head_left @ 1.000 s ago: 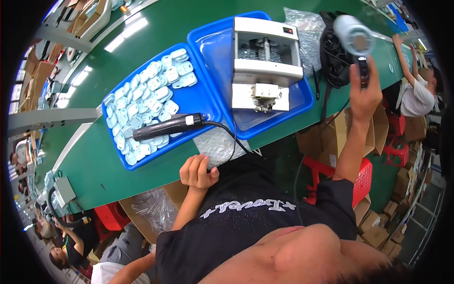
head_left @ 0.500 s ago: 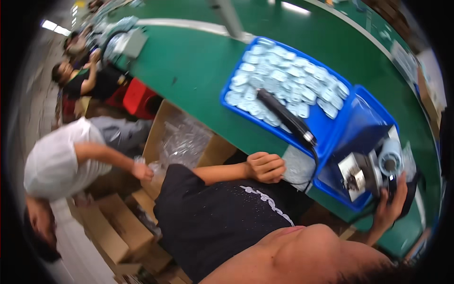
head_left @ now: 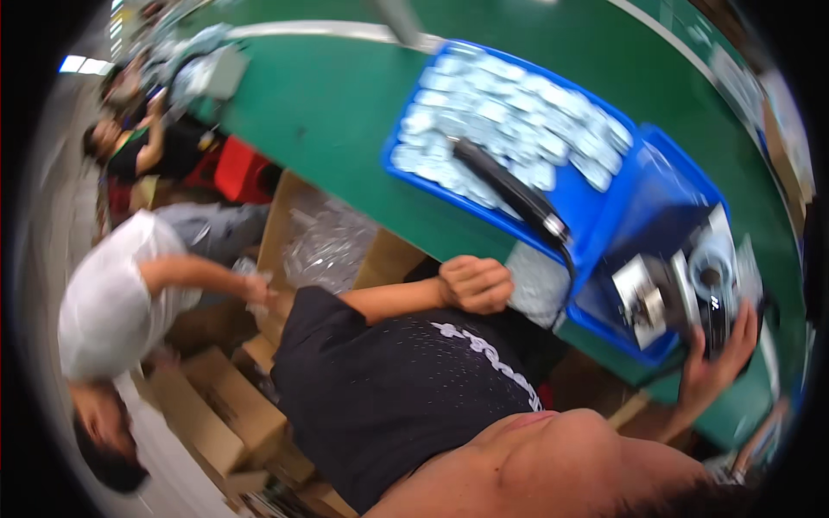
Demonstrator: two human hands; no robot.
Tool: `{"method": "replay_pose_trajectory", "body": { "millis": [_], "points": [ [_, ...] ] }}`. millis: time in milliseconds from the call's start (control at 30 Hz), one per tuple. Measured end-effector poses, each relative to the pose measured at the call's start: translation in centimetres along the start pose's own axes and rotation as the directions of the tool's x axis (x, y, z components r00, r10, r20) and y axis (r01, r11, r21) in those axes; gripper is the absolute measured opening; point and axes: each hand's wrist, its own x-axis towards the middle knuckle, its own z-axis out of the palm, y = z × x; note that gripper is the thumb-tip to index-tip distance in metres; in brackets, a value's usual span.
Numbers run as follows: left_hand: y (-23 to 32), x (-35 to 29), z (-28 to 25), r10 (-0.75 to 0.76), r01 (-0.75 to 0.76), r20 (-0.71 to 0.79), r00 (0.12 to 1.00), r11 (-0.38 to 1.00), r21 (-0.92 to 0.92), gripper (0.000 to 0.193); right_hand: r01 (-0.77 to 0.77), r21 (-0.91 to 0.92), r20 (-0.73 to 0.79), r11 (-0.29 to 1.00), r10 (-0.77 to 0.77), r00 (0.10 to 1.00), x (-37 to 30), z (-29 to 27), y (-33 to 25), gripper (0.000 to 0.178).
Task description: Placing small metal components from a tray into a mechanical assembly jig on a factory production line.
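My left hand is closed in a fist in front of my black shirt, by the table's near edge. Its palm side is hidden, so what it holds, if anything, cannot be made out. Farther right, my right hand grips a black device with small lit marks on its face, thumb on one side and fingers on the other. Beside that device stands a light-blue cylinder with a dark centre. A white block with a metal fitting sits next to them, over a blue tray.
A larger blue tray holds many pale-blue flat pieces and a black corded hand tool. A clear bag lies beside my fist. Left are an open carton of clear plastic, a person in white and stacked cartons.
The view has shifted, so the table and trays sit slightly farther left and up. My right hand is lower along the black device, showing more of its face. The person in white has moved.
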Motion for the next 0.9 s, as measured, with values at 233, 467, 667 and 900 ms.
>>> {"method": "replay_pose_trajectory", "body": {
  "millis": [233, 467, 667, 900],
  "points": [
    [-0.1, -0.5, 0.1, 0.024, -0.024, 0.021, 0.999, 1.000, 0.013, 0.004, -0.156, 0.026, -0.145, 0.987, 0.158, 0.977, -2.8, -2.3, -4.4, 0.049],
    [0.0, -0.9, 0.5, 0.011, -0.011, 0.035, 0.999, 1.000, 0.001, 0.004, -0.182, -0.101, -0.590, 0.978, 0.088, 0.803, -14.6, -0.6, -4.5, 0.022],
    [0.6, -3.2, -0.9, 0.051, -0.037, 0.060, 0.997, 0.976, -0.212, 0.008, -0.621, 0.578, -0.634, 0.529, 0.770, 0.067, -25.7, 9.2, -7.9, 0.014],
    [1.7, -8.2, -2.8, 0.154, -0.024, 0.223, 0.963, 0.869, -0.494, 0.015, -0.618, 0.785, 0.226, 0.037, 0.912, 0.342, -22.6, 15.7, -20.1, 0.017]
  ]
}}
